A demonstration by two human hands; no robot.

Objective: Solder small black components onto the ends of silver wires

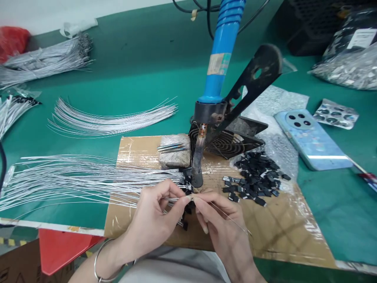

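My left hand (163,214) is closed, its thumb and forefinger pinching the end of a white wire below the soldering iron. Touching those fingertips, my right hand (222,218) is pinched closed too. A thin solder wire (224,213) runs across the right fingers, one end near the iron's foot. The small part between the fingertips is mostly hidden. The blue-handled soldering iron (219,67) is clamped in a black stand, its tip pointing down. Just behind my left hand lies a spread of white wires (88,179), with black connectors (186,180) at their right ends.
A pile of loose black connectors (259,173) lies on the cardboard (279,228) to the right, near a blue phone (313,139). Behind the iron sits a black fan (229,141). More white wires (118,120) lie on the green mat at the back left.
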